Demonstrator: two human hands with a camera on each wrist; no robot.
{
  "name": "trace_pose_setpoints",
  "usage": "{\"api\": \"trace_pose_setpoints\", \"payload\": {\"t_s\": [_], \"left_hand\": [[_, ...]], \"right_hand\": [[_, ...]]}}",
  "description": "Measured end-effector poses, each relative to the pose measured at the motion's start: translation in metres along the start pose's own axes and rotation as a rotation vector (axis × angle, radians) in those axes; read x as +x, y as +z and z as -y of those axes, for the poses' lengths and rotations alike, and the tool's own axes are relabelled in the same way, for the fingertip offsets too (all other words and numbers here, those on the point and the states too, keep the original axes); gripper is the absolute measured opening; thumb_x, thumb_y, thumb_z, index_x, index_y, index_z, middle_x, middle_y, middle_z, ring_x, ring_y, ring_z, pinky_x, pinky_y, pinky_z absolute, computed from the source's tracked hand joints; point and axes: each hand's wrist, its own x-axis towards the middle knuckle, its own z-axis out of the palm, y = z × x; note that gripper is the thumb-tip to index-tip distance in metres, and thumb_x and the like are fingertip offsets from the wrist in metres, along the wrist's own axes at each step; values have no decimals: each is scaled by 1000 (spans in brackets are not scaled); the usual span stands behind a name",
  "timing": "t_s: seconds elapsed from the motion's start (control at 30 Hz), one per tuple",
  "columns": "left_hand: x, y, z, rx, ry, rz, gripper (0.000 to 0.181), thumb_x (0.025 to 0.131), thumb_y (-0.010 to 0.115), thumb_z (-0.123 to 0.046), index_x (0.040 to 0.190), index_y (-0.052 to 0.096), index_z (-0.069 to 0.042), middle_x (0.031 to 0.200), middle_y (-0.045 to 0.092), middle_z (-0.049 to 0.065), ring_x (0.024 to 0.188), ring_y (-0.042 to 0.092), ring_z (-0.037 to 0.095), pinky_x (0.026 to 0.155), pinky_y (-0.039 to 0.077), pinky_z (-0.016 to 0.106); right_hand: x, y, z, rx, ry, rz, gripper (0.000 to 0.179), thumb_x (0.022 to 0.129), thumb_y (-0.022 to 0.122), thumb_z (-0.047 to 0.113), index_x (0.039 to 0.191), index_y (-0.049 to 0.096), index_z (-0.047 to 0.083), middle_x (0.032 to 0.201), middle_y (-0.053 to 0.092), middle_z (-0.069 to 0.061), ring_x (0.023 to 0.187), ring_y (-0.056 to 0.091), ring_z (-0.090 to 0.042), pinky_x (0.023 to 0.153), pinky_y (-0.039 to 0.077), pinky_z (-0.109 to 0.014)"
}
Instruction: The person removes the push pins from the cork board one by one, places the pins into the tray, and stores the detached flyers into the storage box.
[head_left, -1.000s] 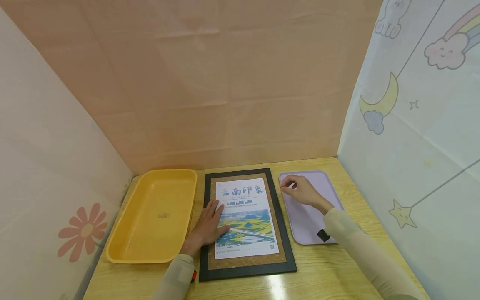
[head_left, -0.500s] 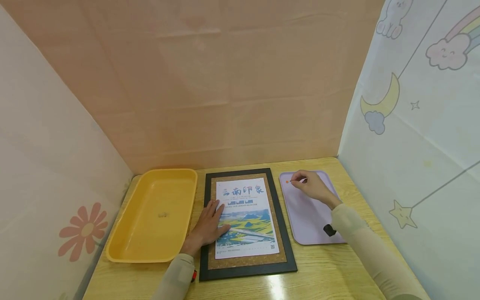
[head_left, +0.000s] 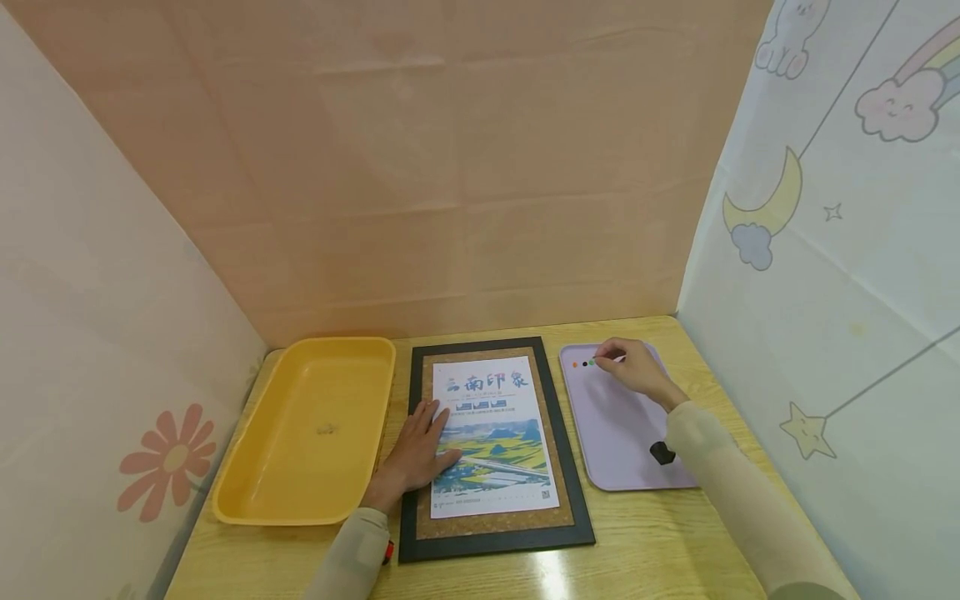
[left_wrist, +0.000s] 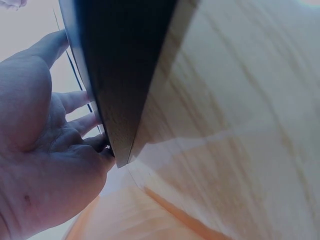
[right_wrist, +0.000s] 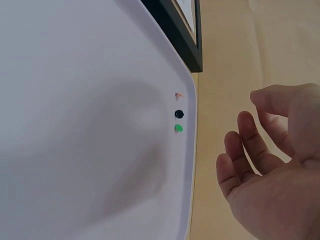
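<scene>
My left hand (head_left: 416, 446) lies with fingers spread on a poster (head_left: 487, 479), which sits on a cork board (head_left: 491, 523) with a black frame. In the left wrist view the palm (left_wrist: 40, 125) is beside the thick black frame edge (left_wrist: 120, 75). My right hand (head_left: 637, 367) hovers over the far end of a lilac tray (head_left: 622, 442), fingers loosely bent. Close to its fingertips stand push pins in a row: orange (right_wrist: 178, 95), black (right_wrist: 179, 114) and green (right_wrist: 178, 128). Between thumb and fingers I see nothing held; the index fingertip is partly hidden.
A deep yellow tray (head_left: 300, 467) stands left of the board on the wooden table (head_left: 510, 575). An orange-brown sheet (head_left: 360, 208) rises behind it. White patterned sheets flank both sides. A black wrist device (head_left: 662, 452) hangs by the right sleeve.
My right hand has moved right over the lilac tray's far end, uncovering the orange, then the black and green push pins. The left hand and poster stay put.
</scene>
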Motion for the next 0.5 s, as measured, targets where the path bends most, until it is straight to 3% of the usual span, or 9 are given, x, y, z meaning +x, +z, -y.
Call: {"api": "trace_pose_setpoints", "payload": {"t_s": [0.17,0.5], "left_hand": [[1,1,2,0,-7,-5,88,107,75,-43,174,37,-1,187,23,26,176,13,52,142,15,72],[4,5,8,-8,-6,-5,89,107,75,-45,175,36,-3,188,22,25,176,13,52,142,14,72]], "right_hand": [[5,-4,-6,-7,29,-2,21,112,72,21,123,76,4,125,79,-18,118,71,-37,88,55,-33],[16,-7,-18,1,56,-16,22,112,70,21,123,75,2,125,77,-20,115,69,-32,88,52,-27]]}}
